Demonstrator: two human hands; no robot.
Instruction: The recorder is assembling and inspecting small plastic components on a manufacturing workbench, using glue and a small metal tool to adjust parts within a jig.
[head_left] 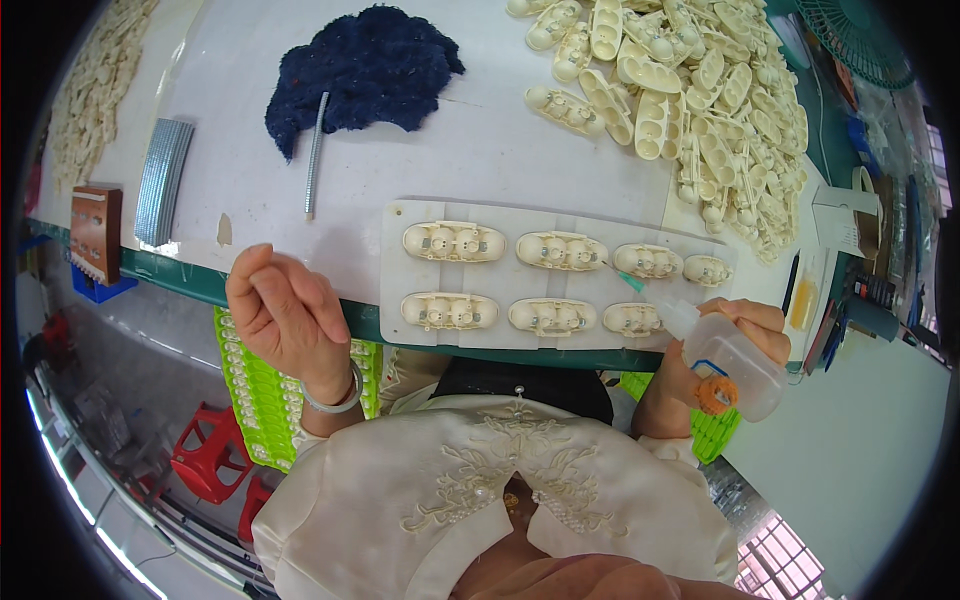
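My right hand (674, 384) grips a translucent squeeze bottle (750, 370) with a thin green-based needle tip (630, 282). The needle points up-left to the right end of a cream oval plastic shell (562, 251) in the far row. Several such shells lie in two rows on a pale grey holding board (393, 275) along the table's near edge. A round orange piece (717, 394) shows against the bottle. My left hand (288, 310) hovers left of the board, fingers curled together; whether anything small is between them is hidden.
A large heap of cream shells (655, 75) covers the far right. Dark blue cloth (365, 70) lies at the back, a ridged metal rod (316, 155) on it. Silvery strips (163, 180) and a brown wooden block (96, 232) sit left. Green trays (255, 390) are below the table, beside a red stool (212, 452).
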